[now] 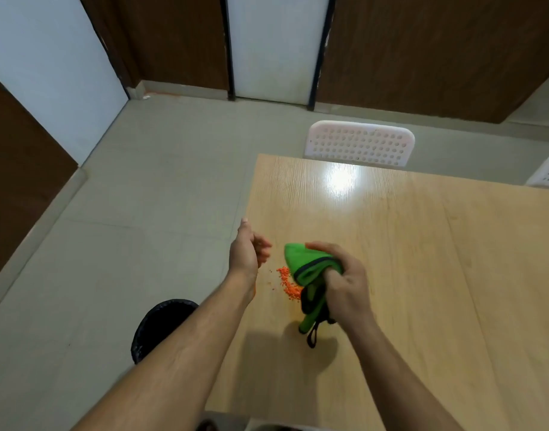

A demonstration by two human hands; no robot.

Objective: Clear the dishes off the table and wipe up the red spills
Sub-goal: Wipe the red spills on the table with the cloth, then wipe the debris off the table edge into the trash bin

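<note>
A: Start at the fingers. What is the right hand [344, 284] doing?

B: Its fingers are curled tight round a bunched green cloth [310, 269] with dark edging. The thumb lies over the top, and a loose tail of cloth with a dark loop hangs down at the near side, just above the table [422, 259].

A: Why bunched like that?

B: My guess is that a firm wad makes a good pusher. The far tip of the cloth points left, toward the red spill [287, 283], so it looks set to sweep the bits along.

A: And the left hand [246, 251]?

B: Fingers loosely bent, cupped, holding nothing that I can see. It hovers at the table's left edge, palm turned toward the cloth. I would judge it is placed to catch what gets pushed off the edge.

A: Where is the spill exactly?

B: On the tabletop near the left edge, between the two hands, just beside the cloth's lower left side. It is not liquid: small orange-red grains, heaped in a narrow band with a few strays to the left.

A: Anything below?

B: A black bin [161, 328] stands on the floor, left of the table and partly hidden by the left forearm, handy for dumping the grains.

A: Dishes?

B: None show on the table; two white chairs [358, 143] stand at the far side
</note>
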